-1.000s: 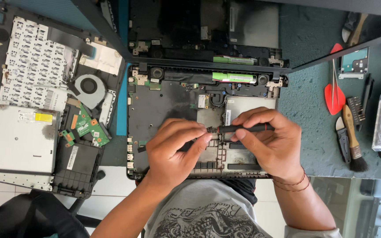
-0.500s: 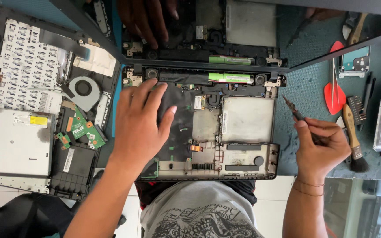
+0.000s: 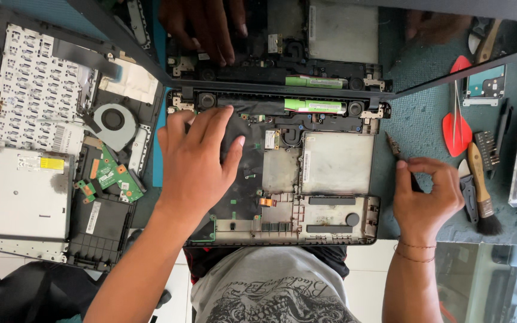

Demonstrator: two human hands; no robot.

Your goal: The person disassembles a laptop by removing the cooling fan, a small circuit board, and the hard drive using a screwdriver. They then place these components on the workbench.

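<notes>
Left hand (image 3: 195, 164) lies spread flat on the opened laptop base (image 3: 336, 161); right hand (image 3: 426, 197) pinches small pliers (image 3: 397, 149) beside it. A slipped tip could scratch exposed circuitry near those fingers.

A: What lies outward of the fingers of the left hand (image 3: 195, 161)?

B: A grey fan (image 3: 112, 122) near them and a small green circuit board (image 3: 113, 174) below it. Farther out are the upturned keyboard panel (image 3: 37, 96) and a silver optical drive (image 3: 19, 200).

A: And past the fingers of the right hand (image 3: 426, 200)?

B: A red pry tool (image 3: 456, 128) above them, a rack of bits (image 3: 486, 149) beyond, and a wooden-handled brush (image 3: 483, 194) alongside, all on the teal mat (image 3: 414, 113).
</notes>
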